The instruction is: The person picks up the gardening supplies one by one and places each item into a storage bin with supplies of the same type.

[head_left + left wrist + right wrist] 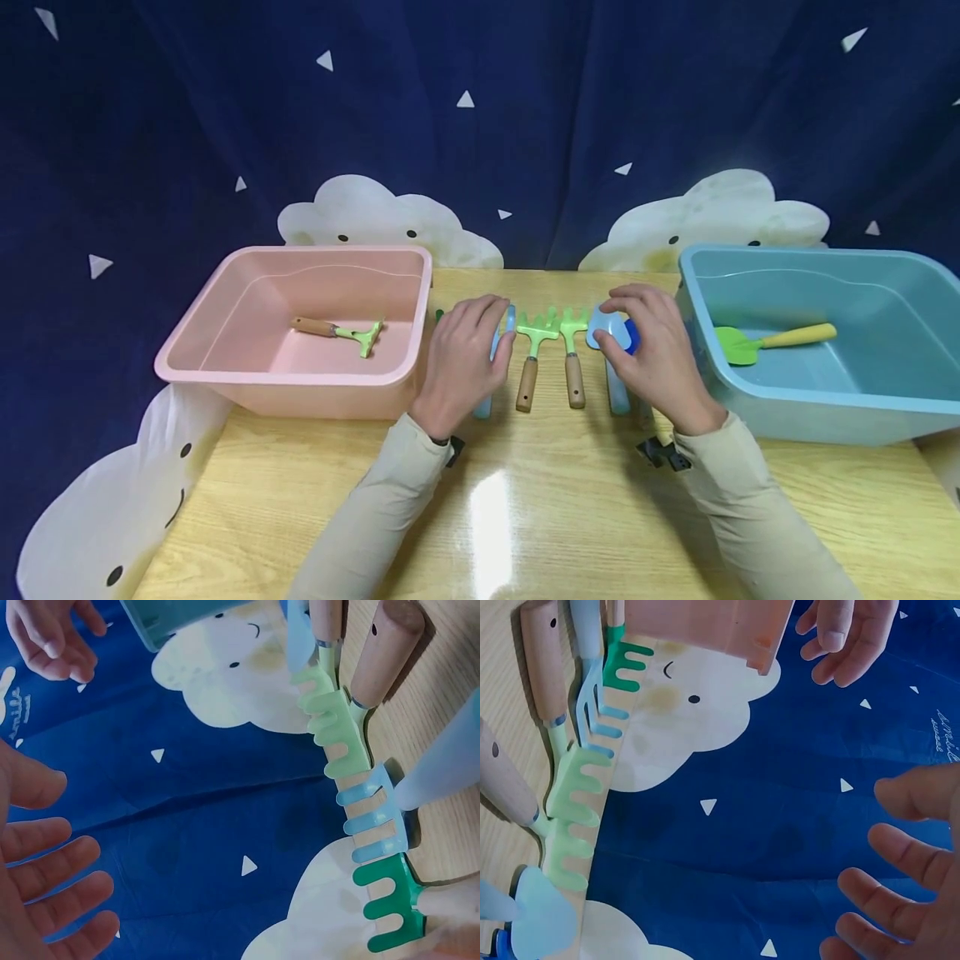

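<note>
Pale-blue shovel [609,327] sits around 10 o'clock from the right hand [652,354] in the head cam, pale-blue fork [442,766] near 2 o'clock from the left hand [468,350]. Both look light, stiff, kinda smooth, so I'd grab the handles [617,387], not the heads. Fingers on both hands are loose and apart, nothing grasped. Left wrist cam shows the fork's tines [369,819] and a dark-green rake [411,896] properly; in the head cam the left hand mostly blocks them.

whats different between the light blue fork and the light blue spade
The fork has separate prongs, while the spade has a solid blade. The fork lies nearer the left hand; the spade, nearer the right hand. Both have light blue heads and handles.
</note>
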Action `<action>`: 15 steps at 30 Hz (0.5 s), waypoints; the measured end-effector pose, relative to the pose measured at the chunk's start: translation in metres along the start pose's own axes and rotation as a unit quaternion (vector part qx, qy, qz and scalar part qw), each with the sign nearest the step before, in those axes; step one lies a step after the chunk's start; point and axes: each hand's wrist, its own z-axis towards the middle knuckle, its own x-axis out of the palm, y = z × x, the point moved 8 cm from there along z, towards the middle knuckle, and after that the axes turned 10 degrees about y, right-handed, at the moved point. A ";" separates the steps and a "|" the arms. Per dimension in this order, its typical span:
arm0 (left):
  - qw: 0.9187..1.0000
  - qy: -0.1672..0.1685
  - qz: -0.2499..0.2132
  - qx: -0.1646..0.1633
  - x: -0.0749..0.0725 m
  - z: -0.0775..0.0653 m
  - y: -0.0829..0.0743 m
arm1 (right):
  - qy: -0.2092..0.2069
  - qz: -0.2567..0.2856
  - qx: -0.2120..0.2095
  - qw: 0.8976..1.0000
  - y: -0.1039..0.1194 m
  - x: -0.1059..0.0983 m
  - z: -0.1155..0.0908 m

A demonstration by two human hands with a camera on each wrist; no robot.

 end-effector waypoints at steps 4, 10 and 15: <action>1.000 -0.001 -0.002 -0.003 0.001 -0.002 0.000 | 0.003 -0.004 0.007 1.000 -0.001 -0.001 -0.002; 0.999 0.004 -0.036 -0.007 0.004 -0.002 0.001 | 0.024 0.012 0.031 0.999 -0.003 -0.001 -0.004; 0.997 0.001 -0.080 -0.011 0.005 0.000 0.000 | 0.033 0.016 0.034 0.999 -0.001 -0.004 -0.004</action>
